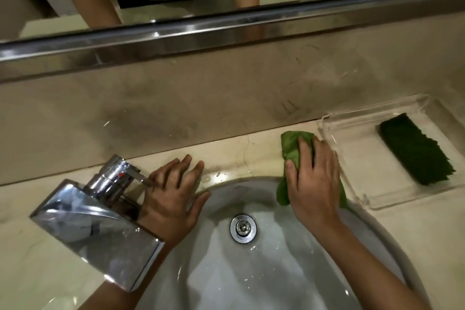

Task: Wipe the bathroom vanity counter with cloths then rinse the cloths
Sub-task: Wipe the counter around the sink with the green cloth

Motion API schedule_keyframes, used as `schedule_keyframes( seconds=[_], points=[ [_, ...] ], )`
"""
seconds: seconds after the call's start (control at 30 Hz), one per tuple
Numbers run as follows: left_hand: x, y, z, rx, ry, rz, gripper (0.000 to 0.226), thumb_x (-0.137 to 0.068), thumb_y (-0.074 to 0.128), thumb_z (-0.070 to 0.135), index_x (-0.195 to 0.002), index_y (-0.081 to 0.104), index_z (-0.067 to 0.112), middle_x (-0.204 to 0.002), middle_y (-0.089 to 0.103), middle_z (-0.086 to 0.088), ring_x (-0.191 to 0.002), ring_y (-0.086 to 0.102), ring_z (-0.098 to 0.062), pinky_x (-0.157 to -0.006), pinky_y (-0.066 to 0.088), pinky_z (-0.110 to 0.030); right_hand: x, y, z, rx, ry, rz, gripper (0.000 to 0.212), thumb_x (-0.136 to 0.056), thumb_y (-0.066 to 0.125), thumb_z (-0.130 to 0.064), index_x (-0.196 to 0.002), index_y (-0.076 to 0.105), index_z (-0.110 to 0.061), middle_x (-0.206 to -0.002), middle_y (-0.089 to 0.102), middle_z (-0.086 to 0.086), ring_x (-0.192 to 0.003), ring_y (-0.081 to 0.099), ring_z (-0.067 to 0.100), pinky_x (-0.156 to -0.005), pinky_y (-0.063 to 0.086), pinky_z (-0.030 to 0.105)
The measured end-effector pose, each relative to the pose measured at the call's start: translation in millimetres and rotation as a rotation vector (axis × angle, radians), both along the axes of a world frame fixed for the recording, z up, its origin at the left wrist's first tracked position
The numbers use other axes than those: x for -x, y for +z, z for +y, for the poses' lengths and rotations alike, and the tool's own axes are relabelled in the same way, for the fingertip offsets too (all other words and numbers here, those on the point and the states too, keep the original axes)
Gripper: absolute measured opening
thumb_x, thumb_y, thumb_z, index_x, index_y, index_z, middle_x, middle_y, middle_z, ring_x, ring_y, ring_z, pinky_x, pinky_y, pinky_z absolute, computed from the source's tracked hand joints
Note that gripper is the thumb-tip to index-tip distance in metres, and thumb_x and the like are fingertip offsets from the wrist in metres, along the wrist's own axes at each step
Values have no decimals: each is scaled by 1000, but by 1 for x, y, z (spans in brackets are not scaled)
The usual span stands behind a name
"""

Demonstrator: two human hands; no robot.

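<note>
**A:** Fingers [305, 153] of my right hand [314, 184] lie straight over the light green cloth [292, 146] with the thumb on its left edge. They're pressing it down, not bunching it. My left hand [173, 194] is splayed flat on the stone and holds nothing.

**B:** Layout, big to small?

**A:** The counter [226, 153] is a beige band across mid frame, with water spots by the basin edge. The sink basin [251, 279] is lower centre and wet. The faucet [95, 224] is lower left, just beside my left hand. The clear tray [364, 158] sits at right, just beside my right hand, and holds the dark green cloth [415, 151]. The drain [243, 228] is centre, between my wrists.

**B:** Where exactly is the cloth you're working with?

**A:** Right of centre, on the counter at the basin's upper right rim. Its lower end drapes over the rim into the basin.

**B:** How will it handle?

**A:** My read is soft, light and limp, probably damp. It should slide easily on the stone and ruck up under the palm. Flat pressure works for wiping. To lift it I'd gather the middle into my fist, since a corner pinch leaves the rest dangling.

**B:** And how do they look?

**A:** The light one is thin, creased and loosely folded. The dark one is deep green with a ribbed texture, a neat rectangle lying flat in the tray.
</note>
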State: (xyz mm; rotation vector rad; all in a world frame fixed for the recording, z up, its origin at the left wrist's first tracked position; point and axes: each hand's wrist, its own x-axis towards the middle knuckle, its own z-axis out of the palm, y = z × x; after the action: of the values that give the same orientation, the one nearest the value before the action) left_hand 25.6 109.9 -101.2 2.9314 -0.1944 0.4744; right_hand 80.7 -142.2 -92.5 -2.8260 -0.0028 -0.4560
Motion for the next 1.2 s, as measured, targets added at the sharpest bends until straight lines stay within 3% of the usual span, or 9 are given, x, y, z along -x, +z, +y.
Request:
schedule_keyframes(
  seconds=[0.17,0.23,0.3,0.47,0.57,0.7,0.9,1.07,1.2],
  points=[
    [1,-2,-1,41,38,9,69,-87,48,52,-137,45,3,-138,48,-16,-122,48,-35,-97,41,-48,2,-7,35,33,108,-65,44,-94,41,-23,-133,47,-4,-137,47,19,-128,44,35,-109,26,37],
    [1,-2,-2,44,71,29,75,-87,47,53,-137,42,-3,-140,46,-19,-124,47,-36,-100,40,-47,8,-9,68,36,235,-46,48,-88,56,-19,-134,46,-7,-138,47,17,-129,43,34,-111,21,37],
    [1,-1,-3,65,98,50,76,-87,45,52,-136,42,-6,-138,46,-22,-123,47,-37,-100,40,-47,20,-11,102,34,374,-15,53,-86,57,-17,-137,42,-8,-142,43,16,-132,37,33,-114,18,39],
    [3,-1,-2,86,127,63,78,-85,47,53,-133,44,-8,-133,49,-24,-120,48,-38,-100,40,-46,21,-12,108,40,508,6,52,-84,58,-15,-134,46,-9,-139,47,15,-128,44,31,-107,27,44],
    [3,0,-1,69,130,65,79,-85,44,59,-130,49,-5,-129,52,-22,-117,49,-38,-96,44,-47,11,-8,64,46,366,27,50,-85,60,-16,-133,47,-9,-137,49,14,-126,47,31,-106,24,45],
    [1,1,-3,65,142,80,81,-87,35,64,-129,50,-3,-128,53,-20,-117,48,-36,-94,46,-49,15,-8,-5,41,195,40,49,-97,27,-27,-135,44,-1,-139,44,22,-128,43,36,-107,30,47],
    [1,-3,-4,86,139,51,77,-84,46,57,-128,51,-5,-128,54,-20,-116,51,-37,-94,46,-47,15,-6,11,-118,15,-14,46,-94,32,-22,-128,50,2,-135,49,23,-126,44,38,-106,34,46],
    [2,-3,-5,107,156,76,79,-83,45,56,-133,45,-5,-132,51,-20,-119,50,-37,-95,45,-45,22,-3,87,-184,301,49,41,-93,52,-12,-134,48,-14,-140,46,7,-132,38,27,-110,28,43],
    [3,-3,-3,139,135,72,78,-83,44,51,-135,40,-8,-132,51,-20,-120,49,-37,-96,43,-44,30,-4,111,-234,621,89,45,-86,53,-7,-131,51,-12,-139,48,8,-131,40,26,-109,31,42]
  ],
)
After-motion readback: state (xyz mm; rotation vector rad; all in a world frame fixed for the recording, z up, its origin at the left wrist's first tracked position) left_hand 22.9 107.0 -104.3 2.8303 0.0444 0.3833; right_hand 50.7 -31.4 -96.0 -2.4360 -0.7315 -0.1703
